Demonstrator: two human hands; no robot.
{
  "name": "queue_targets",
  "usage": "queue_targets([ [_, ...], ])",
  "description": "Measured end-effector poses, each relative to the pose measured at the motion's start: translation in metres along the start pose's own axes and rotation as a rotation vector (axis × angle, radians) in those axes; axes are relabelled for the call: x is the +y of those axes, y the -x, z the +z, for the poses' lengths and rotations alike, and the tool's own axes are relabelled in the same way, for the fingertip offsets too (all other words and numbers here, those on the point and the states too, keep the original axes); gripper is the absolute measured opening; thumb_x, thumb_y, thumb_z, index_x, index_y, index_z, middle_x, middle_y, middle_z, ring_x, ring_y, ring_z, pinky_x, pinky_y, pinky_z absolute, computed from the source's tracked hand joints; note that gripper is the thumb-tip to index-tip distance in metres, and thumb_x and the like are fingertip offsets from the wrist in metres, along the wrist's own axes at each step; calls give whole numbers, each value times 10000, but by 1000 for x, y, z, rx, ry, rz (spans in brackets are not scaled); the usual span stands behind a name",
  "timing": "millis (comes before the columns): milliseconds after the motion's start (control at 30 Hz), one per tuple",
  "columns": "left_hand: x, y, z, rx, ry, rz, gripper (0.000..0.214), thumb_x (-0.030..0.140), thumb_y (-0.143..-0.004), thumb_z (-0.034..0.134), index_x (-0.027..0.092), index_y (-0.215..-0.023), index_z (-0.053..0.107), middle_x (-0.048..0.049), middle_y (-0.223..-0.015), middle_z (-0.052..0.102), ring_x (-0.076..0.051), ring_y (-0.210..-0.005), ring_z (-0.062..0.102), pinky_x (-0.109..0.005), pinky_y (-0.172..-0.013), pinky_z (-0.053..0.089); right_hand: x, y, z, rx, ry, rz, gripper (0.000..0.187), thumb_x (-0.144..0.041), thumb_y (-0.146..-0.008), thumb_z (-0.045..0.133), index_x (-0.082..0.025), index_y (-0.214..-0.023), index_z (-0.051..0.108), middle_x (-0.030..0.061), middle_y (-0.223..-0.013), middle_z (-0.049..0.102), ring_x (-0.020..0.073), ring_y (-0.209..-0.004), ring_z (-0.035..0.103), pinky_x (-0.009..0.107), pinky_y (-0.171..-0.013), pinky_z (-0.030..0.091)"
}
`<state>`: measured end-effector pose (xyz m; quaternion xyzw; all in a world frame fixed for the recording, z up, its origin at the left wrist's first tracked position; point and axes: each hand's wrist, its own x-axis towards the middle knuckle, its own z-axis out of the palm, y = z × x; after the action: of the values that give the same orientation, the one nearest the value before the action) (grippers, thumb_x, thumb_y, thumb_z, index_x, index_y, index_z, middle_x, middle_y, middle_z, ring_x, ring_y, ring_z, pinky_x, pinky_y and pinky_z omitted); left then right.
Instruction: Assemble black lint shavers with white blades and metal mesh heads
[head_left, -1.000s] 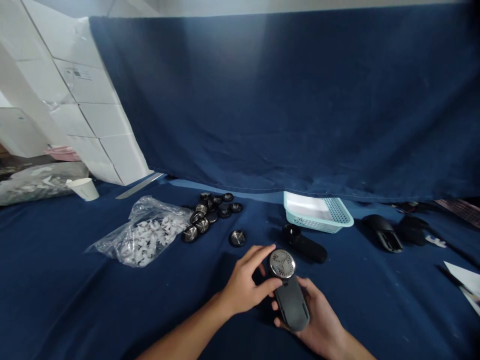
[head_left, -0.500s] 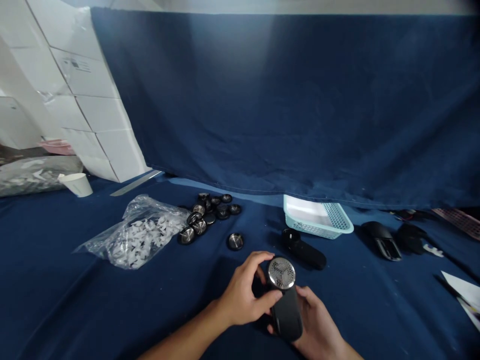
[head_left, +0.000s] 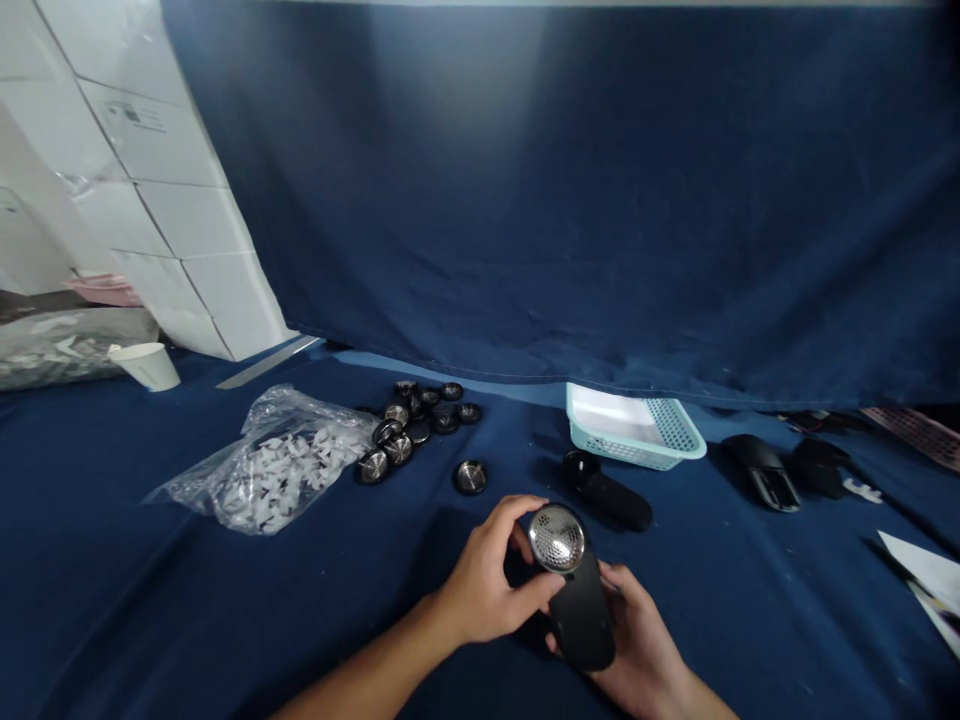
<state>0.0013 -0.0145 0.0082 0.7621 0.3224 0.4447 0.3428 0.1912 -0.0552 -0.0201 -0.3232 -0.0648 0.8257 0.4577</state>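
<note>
A black fabric shaver with a round perforated metal head is held between my two hands, head pointing away from me. My left hand grips the head end, thumb at the near rim and fingers curled round the far left side. Around the handle from the right and below, my right hand is closed; some of its fingers are hidden behind the body. Just beyond lies a single round black cap with a metallic face. A second black shaver body, without a metal head, rests to the right.
Several black round caps are heaped beside a clear bag of small white parts. Behind stands a light blue basket. Black housings lie at the right. A paper cup and white boxes are at the left.
The shaver has turned a little in my hands: its metal head has shifted left and its handle end right. Both hands keep their hold.
</note>
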Motion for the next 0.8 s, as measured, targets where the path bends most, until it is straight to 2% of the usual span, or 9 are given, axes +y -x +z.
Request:
queue_targets([
  [200,2,-3,-2,-27,-7,-103,633,211,-771,703,218,-1320,389,-71,-1151,617,-215,-971,633,-370,-850,533,0,-1,-5,-89,10,-20,227,-328,-753,750,-156,-900,766,129,-910,789,261,-854,719,463,-844,515],
  [433,-1,-4,-1,-37,-19,-159,611,239,-802,689,200,-1332,388,-94,-1194,603,-222,-1039,612,-367,-881,529,1,-1,-5,-175,-4,-5,293,-302,-739,772,-190,-1008,743,103,-975,780,260,-936,699,494,-935,467],
  [633,-2,-4,-2,-42,-49,-176,652,266,-790,718,203,-1346,383,-103,-1258,580,-234,-1081,602,-364,-894,525,3,-2,-7,-160,11,-34,247,-325,-787,737,-174,-981,747,116,-954,782,267,-924,703,503,-913,475],
  [733,-3,-4,-6,-56,-91,-137,797,325,-732,795,228,-1389,354,-104,-1360,520,-268,-1204,543,-399,-1011,467,4,-1,-5,-131,30,-39,230,-339,-782,750,-176,-945,755,121,-921,785,260,-887,709,485,-864,502],
  [800,-4,-4,-8,-66,-100,-94,813,365,-743,789,242,-1410,341,-100,-1391,493,-278,-1245,513,-412,-1053,432,4,-1,-3,-114,45,-42,239,-349,-772,761,-170,-931,760,126,-907,787,261,-863,712,472,-830,516],
])
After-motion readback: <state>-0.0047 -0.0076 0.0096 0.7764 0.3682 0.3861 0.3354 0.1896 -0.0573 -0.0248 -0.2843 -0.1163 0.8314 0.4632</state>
